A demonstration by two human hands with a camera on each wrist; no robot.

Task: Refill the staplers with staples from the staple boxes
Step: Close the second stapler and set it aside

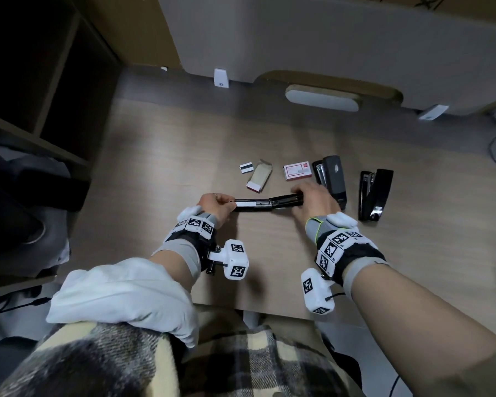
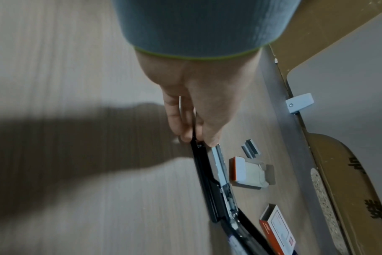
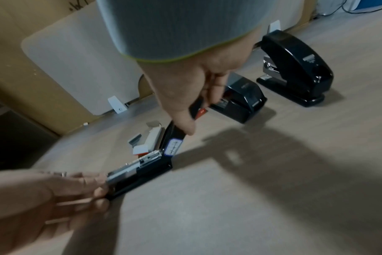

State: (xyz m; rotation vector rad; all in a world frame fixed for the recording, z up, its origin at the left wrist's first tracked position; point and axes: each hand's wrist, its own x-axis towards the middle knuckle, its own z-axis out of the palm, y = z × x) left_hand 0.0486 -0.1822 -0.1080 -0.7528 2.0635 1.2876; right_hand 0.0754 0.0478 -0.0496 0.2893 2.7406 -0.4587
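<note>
Left hand (image 1: 212, 203) pinches the base end of the black hinged stapler (image 1: 269, 202) lying opened flat on the wood-grain surface (image 1: 269, 253); right hand (image 1: 312, 196) clamps its lid (closing early could jam misaligned staples).

Right hand (image 3: 185, 96) grips opened stapler (image 3: 150, 160) — left hand (image 3: 55, 189) too.

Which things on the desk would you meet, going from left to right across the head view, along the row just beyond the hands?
Loose staple strips → opened staple box → closed red staple box → black stapler lying on its side → second black stapler.
</note>
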